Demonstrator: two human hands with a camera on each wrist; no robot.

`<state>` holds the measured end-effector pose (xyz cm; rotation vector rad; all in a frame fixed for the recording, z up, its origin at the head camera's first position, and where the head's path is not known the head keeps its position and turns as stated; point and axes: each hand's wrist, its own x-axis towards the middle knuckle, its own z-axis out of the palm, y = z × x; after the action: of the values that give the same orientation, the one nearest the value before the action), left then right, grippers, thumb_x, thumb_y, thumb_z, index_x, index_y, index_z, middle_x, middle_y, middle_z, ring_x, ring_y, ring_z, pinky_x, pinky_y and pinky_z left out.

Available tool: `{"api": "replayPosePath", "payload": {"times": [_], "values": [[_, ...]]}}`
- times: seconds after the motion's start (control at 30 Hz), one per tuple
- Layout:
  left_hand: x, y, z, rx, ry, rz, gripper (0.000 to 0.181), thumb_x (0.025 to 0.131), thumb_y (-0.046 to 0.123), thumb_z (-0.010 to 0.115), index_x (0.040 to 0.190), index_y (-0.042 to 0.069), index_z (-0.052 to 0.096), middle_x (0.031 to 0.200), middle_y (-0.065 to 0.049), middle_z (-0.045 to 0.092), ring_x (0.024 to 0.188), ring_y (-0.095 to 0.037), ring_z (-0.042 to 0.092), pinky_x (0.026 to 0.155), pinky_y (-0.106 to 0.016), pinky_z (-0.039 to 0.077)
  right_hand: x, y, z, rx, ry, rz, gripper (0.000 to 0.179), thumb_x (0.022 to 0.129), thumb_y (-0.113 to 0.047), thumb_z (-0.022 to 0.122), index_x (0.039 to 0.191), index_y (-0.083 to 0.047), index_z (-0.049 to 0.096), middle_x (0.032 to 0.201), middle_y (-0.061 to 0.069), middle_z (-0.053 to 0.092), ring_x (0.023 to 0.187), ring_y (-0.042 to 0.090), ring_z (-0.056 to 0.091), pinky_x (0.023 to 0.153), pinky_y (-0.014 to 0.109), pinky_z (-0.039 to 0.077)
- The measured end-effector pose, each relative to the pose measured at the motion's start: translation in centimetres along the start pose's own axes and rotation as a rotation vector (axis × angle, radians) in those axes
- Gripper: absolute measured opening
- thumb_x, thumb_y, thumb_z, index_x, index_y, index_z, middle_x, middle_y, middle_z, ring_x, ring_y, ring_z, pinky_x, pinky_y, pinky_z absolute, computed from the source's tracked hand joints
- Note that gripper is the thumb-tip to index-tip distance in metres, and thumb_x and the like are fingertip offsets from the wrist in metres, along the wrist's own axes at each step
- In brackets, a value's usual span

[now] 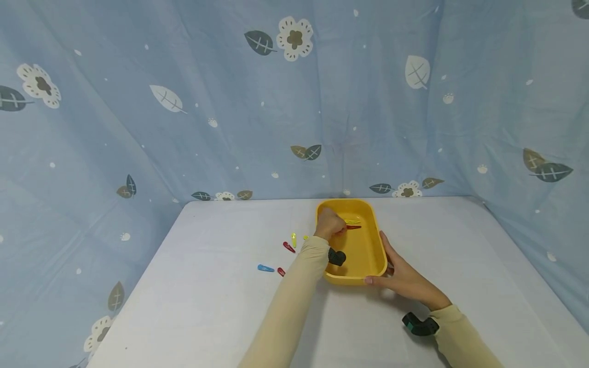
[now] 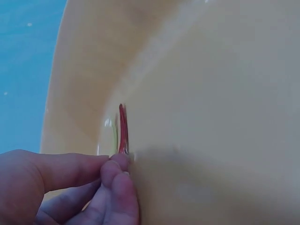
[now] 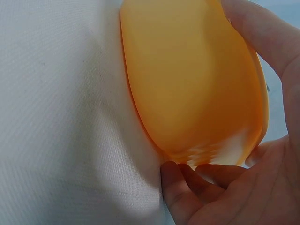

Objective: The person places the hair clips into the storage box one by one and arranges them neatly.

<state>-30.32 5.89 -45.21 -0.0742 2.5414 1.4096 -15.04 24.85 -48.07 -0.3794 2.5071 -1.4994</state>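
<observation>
My left hand (image 1: 330,223) reaches into a yellow plastic tray (image 1: 378,245) and pinches the near end of a red hair clip (image 2: 123,129) between thumb and fingertips. Right beside that clip, in the tray's far part, lie yellow hair clips (image 1: 352,222); in the left wrist view a yellow-green one shows partly behind the fingers. With my right hand (image 1: 405,278) I grip the tray's near right corner. Its thumb and fingers spread around the tray wall, as the right wrist view shows.
Left of the tray, on the white tabletop (image 1: 193,306), lie loose hair clips: a yellow one (image 1: 293,240), a red one (image 1: 289,247), a blue one (image 1: 266,268) and another red one (image 1: 281,271) partly behind the left sleeve. A blue patterned curtain (image 1: 349,117) hangs behind the table.
</observation>
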Motion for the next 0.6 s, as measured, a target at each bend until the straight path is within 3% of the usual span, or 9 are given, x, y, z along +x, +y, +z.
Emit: {"api": "replayPosePath", "payload": {"times": [0.17, 0.23, 0.33, 0.4, 0.47, 0.6], "values": [[-0.4, 0.3, -0.5, -0.021, -0.024, 0.049, 0.040, 0.078, -0.012, 0.067, 0.049, 0.009, 0.050, 0.044, -0.001, 0.040, 0.043, -0.016, 0.028, 0.043, -0.027, 0.028, 0.0, 0.0, 0.0, 0.003, -0.005, 0.019, 0.121, 0.092, -0.031, 0.078, 0.165, -0.015, -0.017, 0.174, 0.022, 0.005, 0.146, 0.042, 0.044, 0.114, 0.057, 0.043], [-0.8, 0.7, -1.0, -0.054, -0.029, 0.087, 0.038, 0.082, -0.009, 0.067, 0.051, 0.008, 0.052, 0.046, -0.001, 0.044, 0.045, -0.019, 0.036, 0.047, -0.028, 0.040, 0.0, -0.1, -0.1, 0.002, -0.007, 0.021, 0.121, 0.092, -0.031, 0.078, 0.165, -0.015, -0.017, 0.174, 0.023, 0.006, 0.145, 0.041, 0.045, 0.113, 0.056, 0.044], [-1.5, 1.8, -2.2, -0.098, -0.019, 0.128, 0.029, 0.087, -0.003, 0.068, 0.059, 0.002, 0.064, 0.054, -0.005, 0.057, 0.055, -0.030, 0.059, 0.066, -0.034, 0.059, 0.0, -0.2, -0.1, 0.002, -0.007, 0.025, 0.121, 0.092, -0.031, 0.078, 0.165, -0.015, -0.017, 0.173, 0.024, 0.007, 0.145, 0.041, 0.044, 0.113, 0.055, 0.045], [-1.9, 2.5, -3.2, -0.117, -0.011, 0.153, 0.019, 0.090, 0.001, 0.069, 0.072, -0.002, 0.074, 0.065, -0.010, 0.069, 0.074, -0.036, 0.073, 0.080, -0.039, 0.063, 0.0, -0.2, -0.2, 0.000, -0.005, 0.029, 0.121, 0.092, -0.032, 0.079, 0.165, -0.015, -0.017, 0.173, 0.024, 0.007, 0.146, 0.041, 0.044, 0.113, 0.055, 0.045], [-2.2, 3.1, -4.3, -0.127, -0.017, 0.184, 0.014, 0.093, 0.003, 0.070, 0.085, -0.005, 0.078, 0.081, -0.015, 0.076, 0.089, -0.038, 0.076, 0.082, -0.037, 0.063, 0.1, -0.3, -0.2, 0.000, -0.003, 0.031, 0.121, 0.092, -0.032, 0.079, 0.165, -0.015, -0.016, 0.173, 0.025, 0.007, 0.147, 0.042, 0.043, 0.113, 0.055, 0.044], [-3.0, 4.0, -6.8, -0.135, -0.060, 0.257, 0.018, 0.098, 0.008, 0.068, 0.103, -0.006, 0.078, 0.102, -0.021, 0.078, 0.099, -0.038, 0.075, 0.082, -0.032, 0.063, 0.1, -0.2, 0.0, 0.002, -0.005, 0.018, 0.122, 0.091, -0.033, 0.079, 0.165, -0.015, -0.016, 0.173, 0.025, 0.008, 0.146, 0.042, 0.044, 0.113, 0.054, 0.046]]}}
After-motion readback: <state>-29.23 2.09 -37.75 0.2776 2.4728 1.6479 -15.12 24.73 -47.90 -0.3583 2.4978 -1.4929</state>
